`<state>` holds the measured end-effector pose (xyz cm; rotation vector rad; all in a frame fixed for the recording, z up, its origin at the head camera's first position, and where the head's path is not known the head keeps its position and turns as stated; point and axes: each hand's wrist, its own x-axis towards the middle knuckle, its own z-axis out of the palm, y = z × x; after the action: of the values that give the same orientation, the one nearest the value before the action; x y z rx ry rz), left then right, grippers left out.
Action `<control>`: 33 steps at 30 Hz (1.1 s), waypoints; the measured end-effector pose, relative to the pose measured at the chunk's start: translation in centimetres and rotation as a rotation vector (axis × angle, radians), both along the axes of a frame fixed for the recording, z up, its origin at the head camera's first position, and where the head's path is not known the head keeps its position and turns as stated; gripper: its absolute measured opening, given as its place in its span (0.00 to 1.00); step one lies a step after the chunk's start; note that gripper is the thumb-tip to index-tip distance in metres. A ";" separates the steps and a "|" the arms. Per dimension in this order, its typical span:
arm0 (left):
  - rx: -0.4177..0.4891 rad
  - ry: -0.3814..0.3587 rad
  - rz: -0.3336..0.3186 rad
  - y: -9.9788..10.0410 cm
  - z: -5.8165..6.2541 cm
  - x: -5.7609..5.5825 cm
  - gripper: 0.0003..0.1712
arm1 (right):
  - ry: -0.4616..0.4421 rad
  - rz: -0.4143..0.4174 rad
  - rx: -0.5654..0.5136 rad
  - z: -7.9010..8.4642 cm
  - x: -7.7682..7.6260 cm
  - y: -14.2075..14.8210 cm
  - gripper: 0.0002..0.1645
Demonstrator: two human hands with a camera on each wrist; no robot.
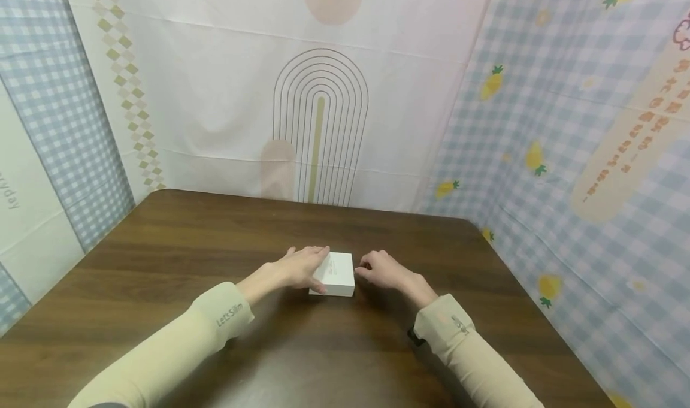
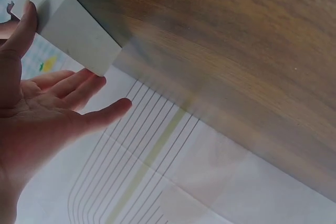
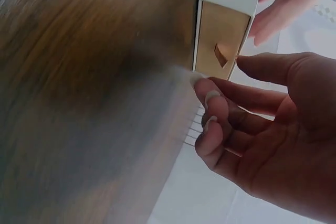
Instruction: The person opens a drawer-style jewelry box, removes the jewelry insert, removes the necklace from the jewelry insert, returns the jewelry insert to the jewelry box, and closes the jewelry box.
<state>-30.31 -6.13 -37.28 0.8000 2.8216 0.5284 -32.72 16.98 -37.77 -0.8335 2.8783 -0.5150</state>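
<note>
A small white drawer box [image 1: 341, 271] with faint lettering on its lid lies on the table. My left hand [image 1: 299, 268] holds it from the left, thumb along the near side and fingers toward the far side. In the left wrist view the thumb presses one face of the box [image 2: 79, 31]. At the box's right end, my right hand [image 1: 384, 270] hovers with loosely curled fingers. The right wrist view shows a tan drawer front [image 3: 223, 24] with a small brown pull tab [image 3: 220, 56]; thumb and fingertips are close to the tab, apart from each other, with nothing between them.
The box sits on a dark wood-grain table [image 1: 215, 234]. Behind it hangs a white cloth [image 1: 215, 96] with an arch pattern. Blue checked cloth [image 1: 571, 156] with pineapple prints borders the right side, and more checked cloth [image 1: 70, 108] hangs at the left.
</note>
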 end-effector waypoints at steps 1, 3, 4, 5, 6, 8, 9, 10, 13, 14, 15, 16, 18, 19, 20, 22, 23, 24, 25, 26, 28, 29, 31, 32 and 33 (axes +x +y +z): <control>-0.002 0.005 -0.001 0.0 0.0 0.0 0.55 | -0.026 0.006 -0.002 -0.1 0.0 -0.1 0.12; -0.005 0.014 0.000 0.1 -0.1 -0.1 0.55 | -0.064 0.011 -0.002 -0.2 0.0 -0.2 0.13; -0.007 0.018 0.001 0.2 -0.2 -0.1 0.55 | -0.077 0.010 0.003 -0.2 0.0 -0.3 0.13; -0.008 0.021 0.000 0.2 -0.2 -0.1 0.54 | -0.086 0.010 0.009 -0.3 0.0 -0.4 0.13; -0.010 0.025 0.000 0.3 -0.3 -0.1 0.54 | -0.091 0.007 0.013 -0.3 0.1 -0.5 0.13; -0.012 0.031 -0.001 0.3 -0.4 -0.2 0.54 | -0.096 0.001 0.025 -0.4 0.1 -0.6 0.13; -0.013 0.032 -0.001 0.4 -0.5 -0.3 0.54 | -0.099 -0.003 0.030 -0.4 0.1 -0.7 0.14; -0.015 0.032 -0.001 0.4 -0.5 -0.3 0.54 | -0.103 -0.009 0.033 -0.4 0.2 -0.7 0.13; -0.017 0.028 -0.002 0.5 -0.5 -0.3 0.54 | -0.115 -0.029 0.043 -0.5 0.2 -0.8 0.13; -0.015 0.025 -0.002 0.5 -0.5 -0.3 0.54 | -0.120 -0.038 0.042 -0.5 0.2 -0.8 0.13; -0.015 0.022 -0.002 0.5 -0.4 -0.2 0.54 | -0.124 -0.044 0.040 -0.6 0.2 -0.9 0.13; -0.014 0.020 -0.001 0.5 -0.4 -0.2 0.54 | -0.124 -0.049 0.037 -0.6 0.2 -0.9 0.13; -0.013 0.022 -0.002 0.6 -0.3 -0.1 0.54 | -0.114 -0.049 0.032 -0.7 0.2 -0.9 0.13; -0.014 0.023 -0.003 0.6 -0.2 -0.1 0.54 | -0.107 -0.048 0.028 -0.7 0.1 -1.0 0.14; -0.015 0.025 -0.003 0.6 -0.2 -0.1 0.53 | -0.099 -0.047 0.027 -0.8 0.1 -1.0 0.14; -0.022 0.029 -0.005 0.6 -0.1 -0.1 0.53 | -0.087 -0.045 0.031 -0.9 0.0 -1.1 0.14; -0.025 0.031 -0.007 0.6 -0.1 -0.1 0.53 | -0.085 -0.045 0.033 -0.9 0.0 -1.1 0.15; -0.027 0.029 -0.007 0.6 0.0 -0.1 0.53 | -0.083 -0.047 0.035 -1.0 0.0 -1.1 0.15; -0.028 0.029 -0.006 0.6 0.0 -0.1 0.53 | -0.082 -0.051 0.037 -1.0 0.0 -1.1 0.15; -0.028 0.027 -0.005 0.6 0.0 -0.1 0.53 | -0.083 -0.054 0.039 -1.0 0.0 -1.2 0.15; -0.029 0.027 -0.008 0.6 0.1 -0.1 0.53 | -0.082 -0.063 0.041 -1.0 0.0 -1.2 0.14; -0.031 0.027 -0.008 0.5 0.1 -0.1 0.53 | -0.079 -0.067 0.043 -1.0 0.0 -1.2 0.14; -0.033 0.025 -0.007 0.5 0.2 -0.1 0.53 | -0.078 -0.073 0.044 -0.9 0.0 -1.2 0.14; -0.035 0.024 -0.008 0.5 0.2 -0.1 0.53 | -0.076 -0.074 0.044 -0.8 0.0 -1.2 0.14; -0.037 0.023 -0.008 0.5 0.3 -0.1 0.53 | -0.073 -0.075 0.044 -0.8 0.0 -1.1 0.14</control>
<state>-30.42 -5.62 -37.00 0.8148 2.8391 0.4670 -32.69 15.83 -38.61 -0.6879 2.8521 -0.4764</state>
